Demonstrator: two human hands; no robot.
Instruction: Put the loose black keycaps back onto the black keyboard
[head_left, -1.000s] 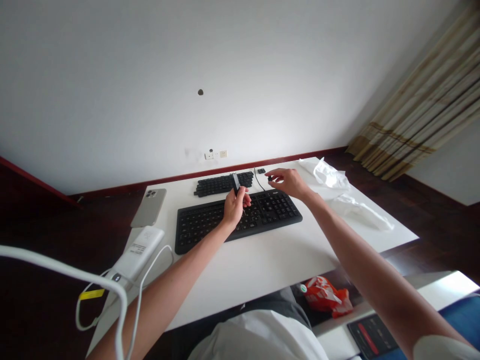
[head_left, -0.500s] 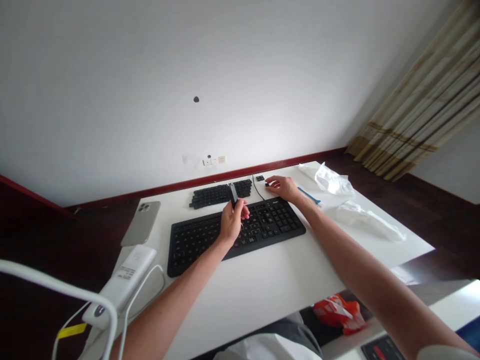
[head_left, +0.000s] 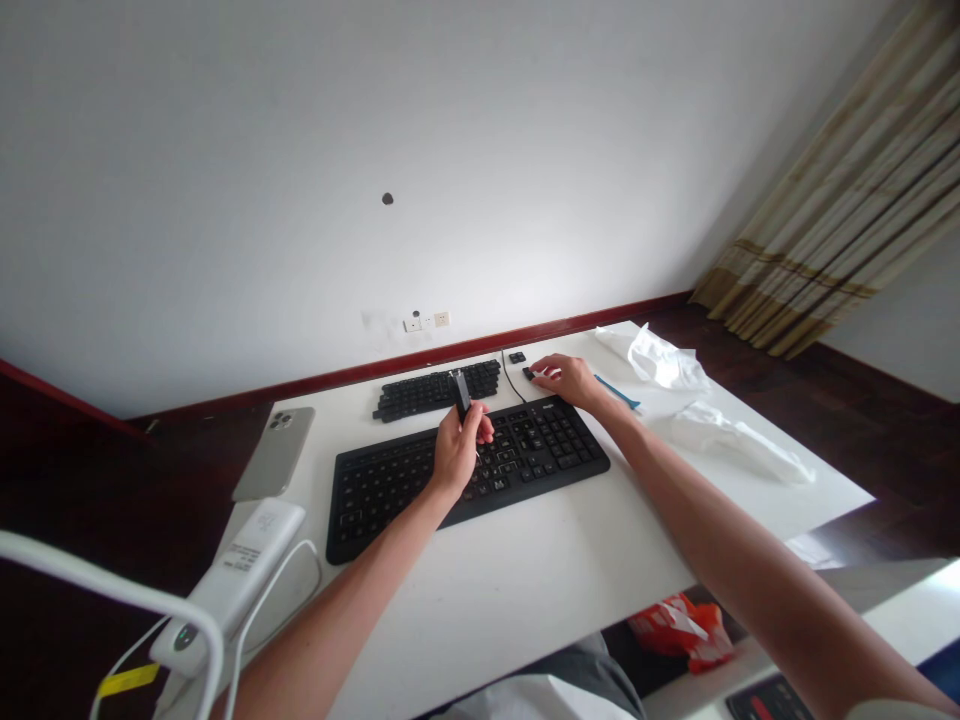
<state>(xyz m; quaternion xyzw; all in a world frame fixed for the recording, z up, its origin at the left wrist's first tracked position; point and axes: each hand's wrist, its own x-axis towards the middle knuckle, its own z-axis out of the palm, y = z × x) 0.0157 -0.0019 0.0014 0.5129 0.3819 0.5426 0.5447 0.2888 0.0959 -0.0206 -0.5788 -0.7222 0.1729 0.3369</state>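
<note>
My left hand (head_left: pixel 456 445) is closed around a black keycap puller (head_left: pixel 462 392) with metal prongs at its top end. It is held upright above the middle of a black keyboard (head_left: pixel 352 505), hiding some of its keys. My right hand (head_left: pixel 568 380) is behind the keyboard's right end, its thumb and finger at a small black keycap (head_left: pixel 528 374) low over the table. Near it lie a few more loose keycaps (head_left: pixel 517 357). Behind the keyboard, many black keycaps (head_left: pixel 420 393) are laid out in rows.
A blue tool (head_left: pixel 619 392) and crumpled white plastic bags (head_left: pixel 667 362) lie on the right of the white table (head_left: pixel 555 560). A phone (head_left: pixel 277 452) and a white device (head_left: pixel 232 575) with a cable are on the left. An orange-red bag (head_left: pixel 682 630) sits below the front edge.
The view has shifted slightly. Both hands stay in nearly the same places, the puller still in my left hand; my right fingers remain at the keycap.
</note>
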